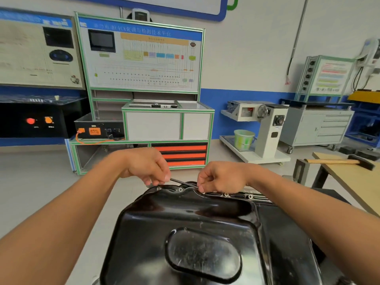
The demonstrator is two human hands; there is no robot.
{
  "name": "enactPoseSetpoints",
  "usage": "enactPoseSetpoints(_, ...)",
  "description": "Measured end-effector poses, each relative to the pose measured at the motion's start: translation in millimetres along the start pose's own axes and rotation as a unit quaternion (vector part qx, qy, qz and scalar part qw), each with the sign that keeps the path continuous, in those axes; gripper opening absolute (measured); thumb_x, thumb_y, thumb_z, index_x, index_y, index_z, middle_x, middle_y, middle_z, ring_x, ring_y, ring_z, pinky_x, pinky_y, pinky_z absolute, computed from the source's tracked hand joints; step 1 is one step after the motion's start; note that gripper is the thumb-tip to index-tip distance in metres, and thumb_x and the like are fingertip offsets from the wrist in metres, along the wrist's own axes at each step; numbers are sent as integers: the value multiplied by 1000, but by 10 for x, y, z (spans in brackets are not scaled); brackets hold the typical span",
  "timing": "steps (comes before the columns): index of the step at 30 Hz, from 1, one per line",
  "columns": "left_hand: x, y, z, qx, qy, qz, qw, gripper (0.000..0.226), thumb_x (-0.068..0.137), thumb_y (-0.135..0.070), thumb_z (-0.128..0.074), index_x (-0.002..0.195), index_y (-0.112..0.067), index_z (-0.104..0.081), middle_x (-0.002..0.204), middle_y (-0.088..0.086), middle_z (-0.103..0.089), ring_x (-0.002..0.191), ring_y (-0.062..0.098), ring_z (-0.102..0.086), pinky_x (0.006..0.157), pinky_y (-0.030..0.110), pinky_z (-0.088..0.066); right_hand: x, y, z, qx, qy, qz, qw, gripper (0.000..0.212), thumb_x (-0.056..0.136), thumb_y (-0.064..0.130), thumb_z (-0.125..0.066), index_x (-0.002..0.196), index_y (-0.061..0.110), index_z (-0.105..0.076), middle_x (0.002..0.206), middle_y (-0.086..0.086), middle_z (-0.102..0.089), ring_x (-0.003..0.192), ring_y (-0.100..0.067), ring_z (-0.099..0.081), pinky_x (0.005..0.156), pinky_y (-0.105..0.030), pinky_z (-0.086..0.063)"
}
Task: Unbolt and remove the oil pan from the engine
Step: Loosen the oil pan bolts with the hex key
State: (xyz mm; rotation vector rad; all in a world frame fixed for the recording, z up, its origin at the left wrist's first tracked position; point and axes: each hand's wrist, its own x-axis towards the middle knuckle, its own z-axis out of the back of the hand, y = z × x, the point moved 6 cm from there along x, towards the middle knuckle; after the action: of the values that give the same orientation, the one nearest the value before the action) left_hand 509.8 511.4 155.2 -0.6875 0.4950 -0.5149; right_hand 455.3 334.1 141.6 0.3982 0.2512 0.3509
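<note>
My left hand (148, 167) pinches the raised end of a thin dark tool (183, 182). My right hand (222, 177), fingers curled, pinches its lower end, down against the far flange of the oil pan (185, 233). The tool's long axis runs left to right, dipping toward my right hand. What its tip sits on is hidden under my fingertips.

The pan lies toward me from the grip, its glossy black belly upward. The row of bright fastening points (226, 194) follows the far edge, nearly parallel to the tool; I cannot tell whether they are bolts or empty holes. My right hand is nearer, touching the flange, while my left hovers just above it. I judge the next turn pivots at the right end and the left end does the swinging.

I see no brand on the pan or tool. Beyond, the blue header of the training panel (139, 30) carries Chinese characters with the letters "ACK"; the rest is too blurred to read.
</note>
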Motion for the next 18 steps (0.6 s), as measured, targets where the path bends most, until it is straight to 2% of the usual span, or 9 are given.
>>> enactPoseSetpoints(3, 81, -6, 29, -63, -39, -18, 997, 10, 88, -3, -70, 97, 0, -74, 77, 9, -70, 63, 10, -64, 58, 21, -53, 19, 7, 10, -5, 18, 15, 1000, 19, 99, 14, -61, 82, 22, -64, 63, 14, -55, 51, 8, -49, 58, -8, -38)
enactPoseSetpoints(6, 134, 65, 28, -149, -46, -22, 988, 12, 87, -2, -70, 98, 0, -74, 78, 10, -72, 64, 13, -67, 60, 21, -56, 49, -17, 5, 5, 25, 13, 1000, 24, 98, 10, -60, 77, 21, -63, 63, 9, -56, 51, 7, -49, 61, -13, -38)
enactPoseSetpoints(8, 138, 151, 1, -208, -34, -24, 977, 13, 85, -4, -72, 96, 0, -75, 78, 10, -72, 64, 13, -67, 60, 21, -57, 36, 3, 13, 33, 31, 19, 999, 22, 100, 9, -56, 80, 4, -65, 59, 5, -52, 49, 3, -49, 60, -11, -38)
enactPoseSetpoints(10, 108, 206, -23, -273, -9, -38, 961, 16, 80, -8, -73, 94, 0, -74, 76, 9, -70, 63, 13, -66, 60, 21, -58, 11, 117, 63, 86, 26, 50, 995, 35, 102, 20, -56, 77, -5, -59, 53, 3, -47, 48, -9, -44, 55, -12, -39)
enactPoseSetpoints(12, 78, 205, 26, -353, -15, -66, 933, 21, 78, -10, -71, 96, 0, -71, 74, 8, -68, 63, 12, -65, 59, 19, -58, 23, 272, 178, 93, 5, 81, 992, 38, 100, 26, -59, 69, 5, -57, 51, 7, -47, 48, -9, -40, 52, -14, -38)
enactPoseSetpoints(15, 83, 79, 166, -444, -81, -111, 885, 24, 76, -13, -71, 98, -3, -68, 75, 6, -68, 65, 12, -68, 56, 19, -57, 114, 393, 295, 56, -12, 68, 996, 33, 97, 24, -65, 67, 11, -62, 52, 7, -50, 45, -5, -41, 48, -15, -36)
enactPoseSetpoints(18, 160, -87, 185, -412, -161, -115, 889, 22, 83, -15, -74, 102, -5, -68, 75, 4, -69, 63, 11, -68, 56, 21, -57, 221, 387, 168, 62, -1, 25, 998, 33, 96, 24, -67, 64, 14, -63, 49, 5, -47, 41, -6, -38, 43, -15, -33)
